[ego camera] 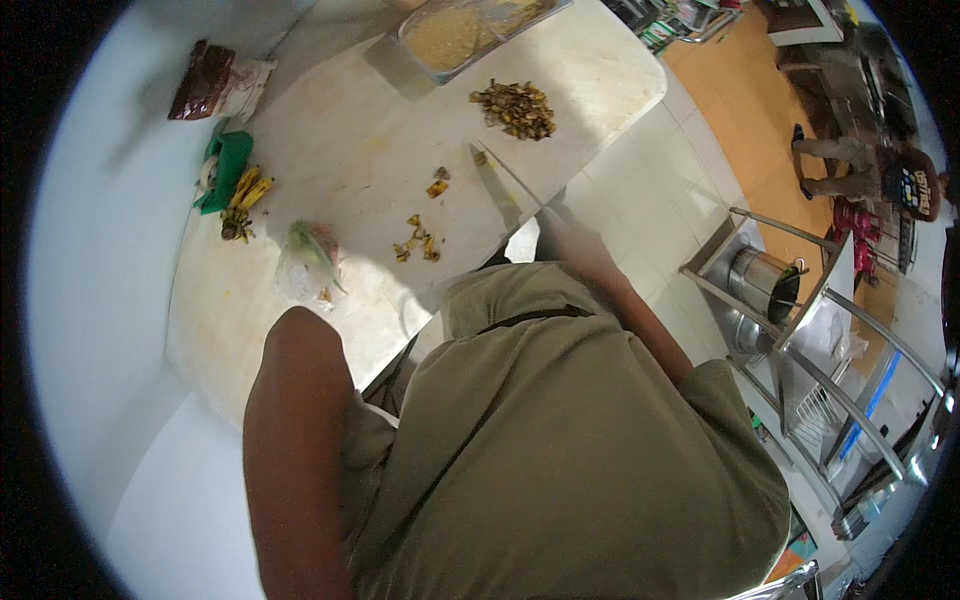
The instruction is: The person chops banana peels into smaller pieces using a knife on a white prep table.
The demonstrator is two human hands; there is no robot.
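Observation:
My right hand [576,241], blurred, grips a knife [517,179] at the near edge of the white table [360,180]. Its thin blade points away from me over the tabletop, with its shadow alongside. My left hand is out of view; only the bent left arm [300,390] shows at the lower left. Beyond the knife tip lies a heap of chopped brown-yellow pieces [517,110], perhaps banana or peel. Smaller yellow scraps [418,241] lie nearer to me, and a couple of pieces [437,187] sit between them and the blade.
A metal tray [442,77] of pale mash stands at the far edge. Along the left are a brown packet [206,82], a green device [229,169], bananas [247,193] and a plastic bag with something green [304,262]. Rightward stand a steel trolley with a pot [757,281] and another person [892,169].

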